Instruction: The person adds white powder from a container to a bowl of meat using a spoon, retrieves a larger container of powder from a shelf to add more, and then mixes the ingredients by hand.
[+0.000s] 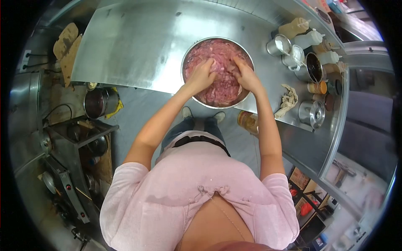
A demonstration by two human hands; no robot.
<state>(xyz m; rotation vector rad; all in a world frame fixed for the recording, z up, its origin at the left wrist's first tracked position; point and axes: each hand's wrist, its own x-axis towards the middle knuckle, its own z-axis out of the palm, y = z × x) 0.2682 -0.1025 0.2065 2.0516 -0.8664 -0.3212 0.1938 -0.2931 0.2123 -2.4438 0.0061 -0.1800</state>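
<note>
A round metal basin full of wet, pink sliced raw meat sits at the front edge of the steel counter, its near rim reaching past the edge. Inside it, my left hand is curled into the meat on the left, with pale slices at its fingertips. My right hand presses into the meat on the right, thumb and fingers bent around some of it. Both sets of fingertips are partly hidden in the slices. A narrow gap of meat shows between the hands.
The steel counter extends left. Along its right side stand squeeze bottles, metal pots, a lidded pot and a crumpled cloth. A large jar is on the floor, and a deep pot stands lower left.
</note>
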